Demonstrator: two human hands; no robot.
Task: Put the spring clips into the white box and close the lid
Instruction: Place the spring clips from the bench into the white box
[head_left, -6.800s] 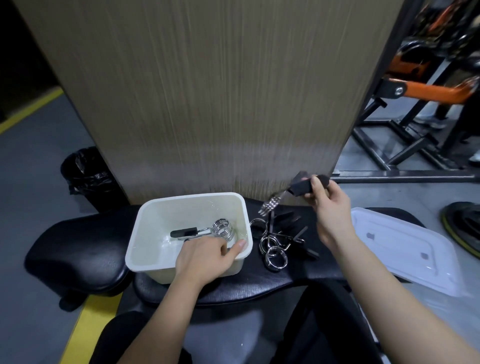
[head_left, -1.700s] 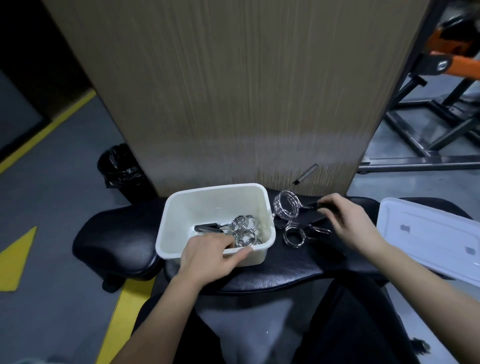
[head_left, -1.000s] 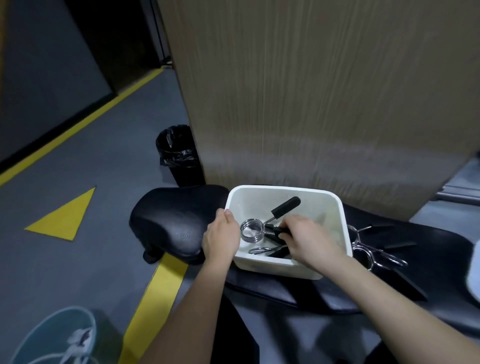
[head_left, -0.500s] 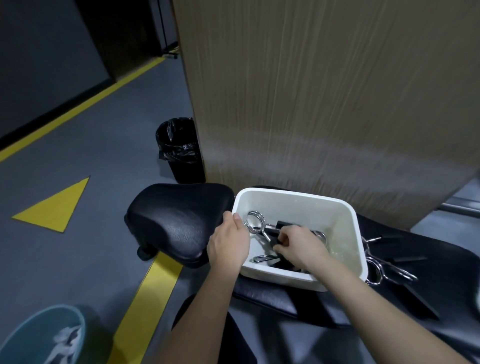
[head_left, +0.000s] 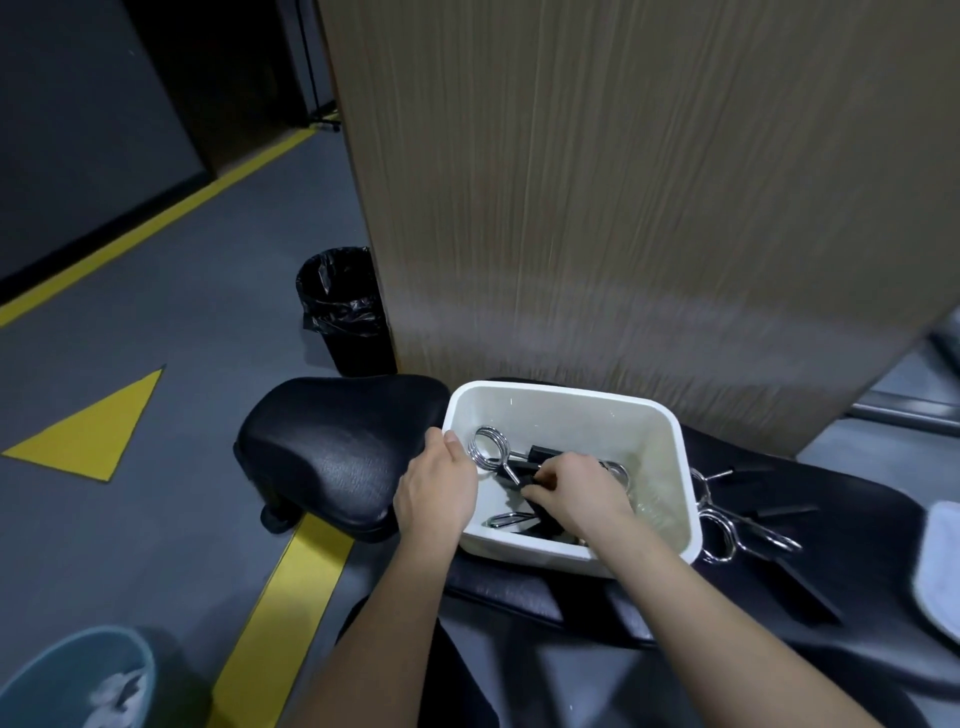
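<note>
Left hand (head_left: 436, 488) clamped on the white box (head_left: 644, 410) left rim, likely bracing it on the padded surface (head_left: 337, 457). Right hand (head_left: 576, 491) is inside the box, grip closed on a spring clip's black handle (head_left: 540, 453), probably seating it among the others. Two more clips (head_left: 727, 525) lie just right of the box. Lid (head_left: 943, 566) further right, box not yet closed.

One white box (head_left: 566, 410), two hands, two spring clips (head_left: 727, 525) right of the box; clips inside it overlap, uncountable.
</note>
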